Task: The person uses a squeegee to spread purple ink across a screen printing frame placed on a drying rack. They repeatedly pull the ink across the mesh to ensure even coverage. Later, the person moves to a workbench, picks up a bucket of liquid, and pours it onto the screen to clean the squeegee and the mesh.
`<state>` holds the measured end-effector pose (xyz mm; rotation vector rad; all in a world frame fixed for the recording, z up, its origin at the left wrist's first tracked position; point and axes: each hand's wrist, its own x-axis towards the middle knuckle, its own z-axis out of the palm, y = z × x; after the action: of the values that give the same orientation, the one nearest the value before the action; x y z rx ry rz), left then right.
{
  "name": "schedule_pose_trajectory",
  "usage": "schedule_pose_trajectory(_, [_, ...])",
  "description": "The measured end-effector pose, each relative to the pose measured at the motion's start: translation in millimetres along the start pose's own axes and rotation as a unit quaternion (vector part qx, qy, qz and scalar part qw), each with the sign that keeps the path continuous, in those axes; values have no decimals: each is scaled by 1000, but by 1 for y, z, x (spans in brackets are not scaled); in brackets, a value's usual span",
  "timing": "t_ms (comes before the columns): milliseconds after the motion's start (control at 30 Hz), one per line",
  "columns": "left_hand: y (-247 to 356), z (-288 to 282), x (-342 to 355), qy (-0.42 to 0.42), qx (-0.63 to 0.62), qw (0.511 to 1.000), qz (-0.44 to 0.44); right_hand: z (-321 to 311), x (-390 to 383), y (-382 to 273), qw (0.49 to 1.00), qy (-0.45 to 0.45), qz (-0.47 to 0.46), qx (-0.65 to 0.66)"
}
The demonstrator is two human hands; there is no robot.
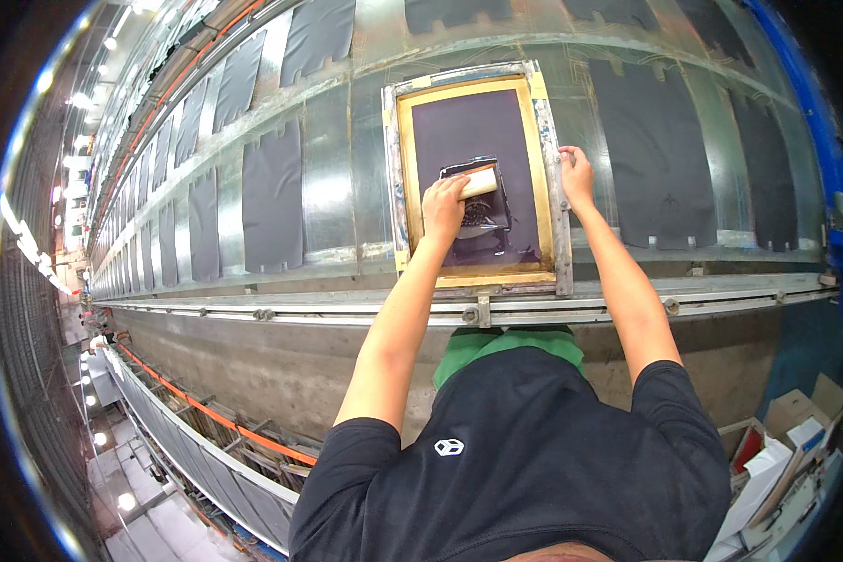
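In the head view, the left hand is clamped on a squeegee over the dark screen of a frame on the bench, the right hand curled at the frame's right edge, its grip unclear.

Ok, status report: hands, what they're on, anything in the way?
Left hand gripping pale block-shaped tool. Right hand at right edge of screen frame. Dark panels outside frame, either side; no obstruction seen.
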<state>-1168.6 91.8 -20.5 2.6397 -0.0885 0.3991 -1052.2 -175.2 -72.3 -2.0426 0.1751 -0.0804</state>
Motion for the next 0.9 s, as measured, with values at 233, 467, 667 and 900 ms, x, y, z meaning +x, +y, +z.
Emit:
schedule_pose_trajectory(233, [27,-12,-106,7,-19,998,61,-9,14,-40,998,20,-67,1])
schedule_pose_trajectory(467, [-59,-114,-167,26,-25,999,18,108,-48,-141,998,-2,-56,-35])
schedule_pose_trajectory(667, [-241,-210,-186,-50,13,999,-18,292,-119,-185,992,22,-121,31])
schedule_pose_trajectory(900, [-372,-279,-237,-61,69,995,-35,415,-196,-237,998,-15,-44,53])
